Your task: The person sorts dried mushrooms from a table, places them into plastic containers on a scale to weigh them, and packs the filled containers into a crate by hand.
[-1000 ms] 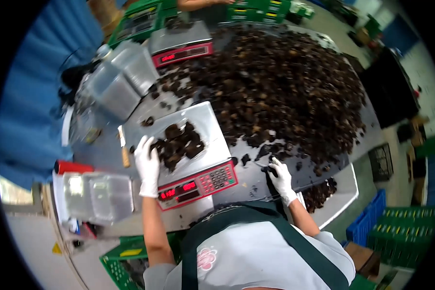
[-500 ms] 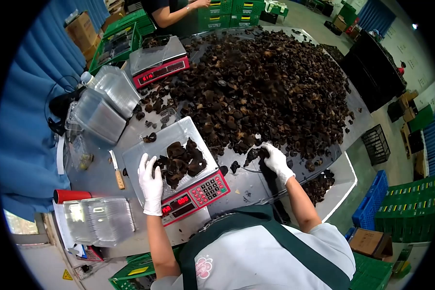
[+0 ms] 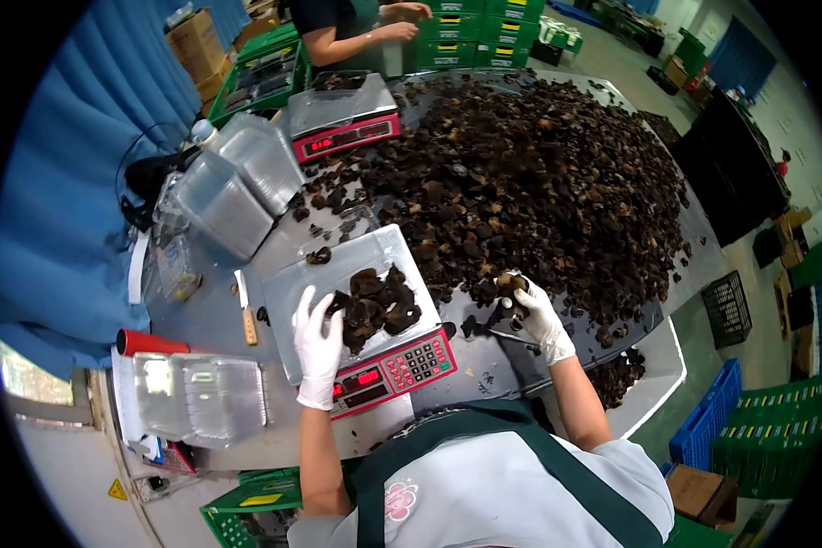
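A red-and-silver digital scale (image 3: 397,376) stands in front of me with a clear plastic tray (image 3: 288,274) on its platform. Several dark brown wood ear mushrooms (image 3: 379,306) lie together in the tray. My left hand (image 3: 318,352), in a white glove, rests at the tray's left side with its fingers apart, close to the mushrooms. At the near edge of the big mushroom pile (image 3: 530,183), my gloved right hand (image 3: 543,327) is closed around a few wood ear pieces (image 3: 510,290). Its fingertips are partly covered by them.
Another red scale (image 3: 347,137) stands farther back, near a co-worker (image 3: 347,36). Stacked clear trays (image 3: 224,205) and a wooden-handled knife (image 3: 247,320) are on the left. More clear containers (image 3: 201,397) lie nearer. Green crates (image 3: 767,429) stand at right.
My right hand has gathered wood ear pieces at the pile's edge. My left hand has shifted slightly toward the tray's mushrooms. The view has moved, and more of the co-worker shows.
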Available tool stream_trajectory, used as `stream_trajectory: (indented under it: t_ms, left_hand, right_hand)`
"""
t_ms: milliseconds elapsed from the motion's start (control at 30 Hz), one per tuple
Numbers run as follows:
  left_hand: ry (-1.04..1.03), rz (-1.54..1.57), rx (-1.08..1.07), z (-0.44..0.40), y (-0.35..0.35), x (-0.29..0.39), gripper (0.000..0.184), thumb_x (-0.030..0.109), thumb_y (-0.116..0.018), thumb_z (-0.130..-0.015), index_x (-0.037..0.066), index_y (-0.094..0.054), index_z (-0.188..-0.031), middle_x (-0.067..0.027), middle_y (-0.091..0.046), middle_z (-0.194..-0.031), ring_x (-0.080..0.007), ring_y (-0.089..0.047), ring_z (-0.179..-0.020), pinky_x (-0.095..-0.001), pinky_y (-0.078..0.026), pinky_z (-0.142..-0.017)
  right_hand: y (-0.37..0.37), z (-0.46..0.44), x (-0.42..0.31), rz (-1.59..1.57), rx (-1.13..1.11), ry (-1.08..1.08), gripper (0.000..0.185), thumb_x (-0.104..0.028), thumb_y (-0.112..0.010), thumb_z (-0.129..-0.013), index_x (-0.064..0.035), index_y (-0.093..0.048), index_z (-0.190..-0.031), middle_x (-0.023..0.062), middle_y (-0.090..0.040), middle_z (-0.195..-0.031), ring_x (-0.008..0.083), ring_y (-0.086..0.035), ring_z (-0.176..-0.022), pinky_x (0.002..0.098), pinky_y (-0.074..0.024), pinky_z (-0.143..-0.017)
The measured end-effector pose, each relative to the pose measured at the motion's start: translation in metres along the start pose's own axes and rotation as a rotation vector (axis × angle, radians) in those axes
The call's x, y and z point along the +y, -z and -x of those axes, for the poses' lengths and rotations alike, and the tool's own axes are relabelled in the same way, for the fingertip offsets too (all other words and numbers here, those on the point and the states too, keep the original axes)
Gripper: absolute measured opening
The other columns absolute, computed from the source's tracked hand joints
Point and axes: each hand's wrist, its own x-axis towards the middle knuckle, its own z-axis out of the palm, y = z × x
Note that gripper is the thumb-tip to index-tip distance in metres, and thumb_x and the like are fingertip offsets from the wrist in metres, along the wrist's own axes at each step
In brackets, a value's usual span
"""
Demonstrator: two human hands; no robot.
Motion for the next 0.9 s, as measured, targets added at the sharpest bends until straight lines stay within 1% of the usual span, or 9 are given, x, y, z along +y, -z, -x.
stream_trajectory:
  t_ms: [167, 300, 333, 400, 467, 533, 600, 733, 900]
  left_hand:
    - [-0.032, 0.049, 0.032, 0.005, -0.004, 0.005, 0.029, 0.011, -0.067, -0.080, 0.008, -0.065, -0.110, -0.0162, -0.053, -0.129, -0.0340, -0.050, -0.117, -0.0407, -0.042, -0.099]
    - [-0.025, 0.047, 0.038, 0.012, 0.002, 0.003, 0.031, 0.012, -0.067, -0.079, 0.008, -0.065, -0.110, -0.0163, -0.053, -0.129, -0.0340, -0.051, -0.115, -0.0410, -0.042, -0.099]
    - [-0.021, 0.045, 0.046, 0.015, 0.003, 0.001, 0.031, 0.013, -0.067, -0.079, 0.008, -0.065, -0.110, -0.0161, -0.052, -0.129, -0.0337, -0.051, -0.115, -0.0409, -0.042, -0.099]
    - [-0.017, 0.032, 0.055, 0.019, 0.005, -0.002, 0.032, 0.014, -0.067, -0.080, 0.008, -0.065, -0.111, -0.0152, -0.052, -0.129, -0.0327, -0.051, -0.114, -0.0410, -0.043, -0.098]
    - [0.008, 0.029, 0.060, 0.022, 0.006, -0.004, 0.033, 0.014, -0.067, -0.080, 0.008, -0.065, -0.112, -0.0147, -0.052, -0.130, -0.0327, -0.052, -0.114, -0.0409, -0.043, -0.097]
    - [0.044, 0.032, 0.045, 0.024, 0.009, -0.001, 0.034, 0.014, -0.067, -0.081, 0.009, -0.064, -0.114, -0.0144, -0.051, -0.131, -0.0324, -0.050, -0.116, -0.0400, -0.043, -0.098]
    - [0.077, 0.037, 0.023, 0.026, 0.011, -0.001, 0.035, 0.013, -0.067, -0.081, 0.009, -0.063, -0.116, -0.0141, -0.051, -0.132, -0.0321, -0.049, -0.118, -0.0390, -0.042, -0.099]
    - [0.091, 0.060, 0.035, 0.028, 0.016, -0.006, 0.035, 0.014, -0.067, -0.082, 0.008, -0.063, -0.116, -0.0138, -0.051, -0.132, -0.0314, -0.051, -0.117, -0.0386, -0.043, -0.099]
    - [0.156, 0.161, 0.067, 0.023, 0.027, -0.021, 0.034, 0.013, -0.067, -0.082, 0.007, -0.063, -0.115, -0.0154, -0.050, -0.133, -0.0323, -0.053, -0.115, -0.0387, -0.044, -0.098]
  right_hand:
    - [-0.058, -0.025, 0.007, -0.058, -0.141, -0.128, 0.049, -0.028, -0.072, -0.083, -0.0019, -0.055, -0.121, 0.0072, -0.062, -0.109, 0.0120, -0.058, -0.075, 0.0227, -0.0445, -0.057]
    - [-0.120, -0.044, 0.002, 0.319, -0.227, -0.049, 0.038, -0.024, -0.067, -0.086, -0.0032, -0.058, -0.117, 0.0046, -0.065, -0.096, 0.0083, -0.058, -0.072, 0.0204, -0.0470, -0.060]
    - [-0.134, -0.048, 0.006, 0.435, -0.203, 0.012, 0.036, -0.019, -0.063, -0.088, -0.0016, -0.058, -0.118, 0.0025, -0.065, -0.098, 0.0099, -0.060, -0.081, 0.0248, -0.0495, -0.074]
    - [-0.161, -0.053, 0.012, 0.758, -0.197, 0.183, 0.035, -0.017, -0.062, -0.088, -0.0017, -0.057, -0.119, 0.0045, -0.066, -0.100, 0.0131, -0.062, -0.088, 0.0265, -0.0489, -0.081]
    - [-0.178, -0.059, 0.026, 1.230, -0.266, 0.530, 0.043, -0.021, -0.065, -0.084, -0.0064, -0.056, -0.123, 0.0128, -0.063, -0.115, 0.0295, -0.061, -0.104, 0.0338, -0.0487, -0.089]
    - [-0.190, -0.059, 0.041, 1.573, -0.416, 0.712, 0.053, -0.026, -0.068, -0.081, -0.0083, -0.052, -0.128, 0.0163, -0.057, -0.124, 0.0339, -0.053, -0.114, 0.0388, -0.0417, -0.099]
    - [-0.189, -0.061, 0.054, 1.762, -0.502, 0.786, 0.063, -0.029, -0.070, -0.078, -0.0071, -0.047, -0.133, 0.0215, -0.050, -0.131, 0.0352, -0.047, -0.121, 0.0442, -0.0271, -0.110]
    - [-0.185, -0.046, 0.025, 1.449, -0.429, 0.626, 0.065, -0.028, -0.073, -0.077, -0.0059, -0.047, -0.134, 0.0211, -0.046, -0.135, 0.0360, -0.043, -0.127, 0.0405, -0.0381, -0.105]
    - [-0.138, -0.034, 0.007, 1.281, -0.151, 0.447, 0.055, -0.023, -0.073, -0.080, -0.0062, -0.054, -0.129, 0.0168, -0.054, -0.131, 0.0285, -0.053, -0.121, 0.0367, -0.0421, -0.101]
